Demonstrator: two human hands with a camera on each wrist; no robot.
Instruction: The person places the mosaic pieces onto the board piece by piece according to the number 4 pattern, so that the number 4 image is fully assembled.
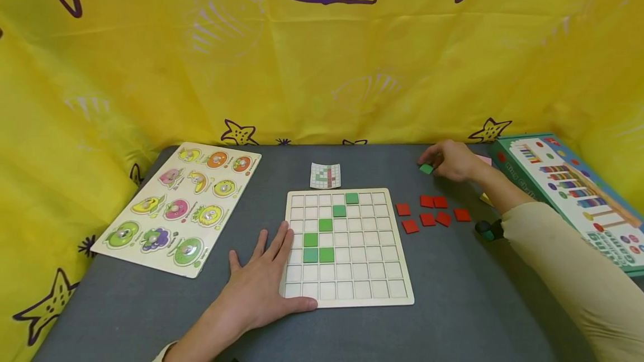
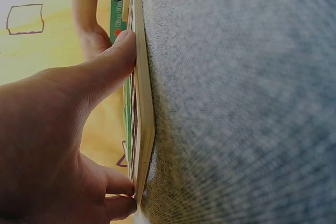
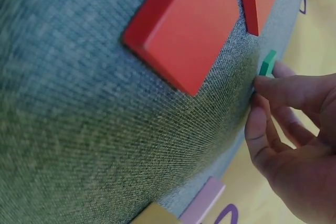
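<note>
My left hand [image 1: 259, 286] rests along the left side of a pale wooden grid board [image 1: 361, 272], fingers extended at its left edge and thumb on its front edge. The left wrist view shows the thumb and fingertips touching the board's rim [image 2: 143, 135]. Several green tiles [image 1: 326, 225] sit in the board's squares, mostly in a diagonal line. Beyond the board's far right, my right hand [image 1: 455, 162] pinches one small green tile [image 1: 426, 168]. In the right wrist view, that tile [image 3: 268, 63] stands tilted at the fingertips, close to the cloth.
Several red tiles [image 1: 427, 219] lie loose right of the board. A small pattern card [image 1: 325, 175] lies behind it. On the left is a fruit puzzle board [image 1: 183, 189]; on the right, a game box [image 1: 573, 200]. Pink [image 3: 202, 200] and yellow [image 3: 155, 215] pieces lie near the right hand.
</note>
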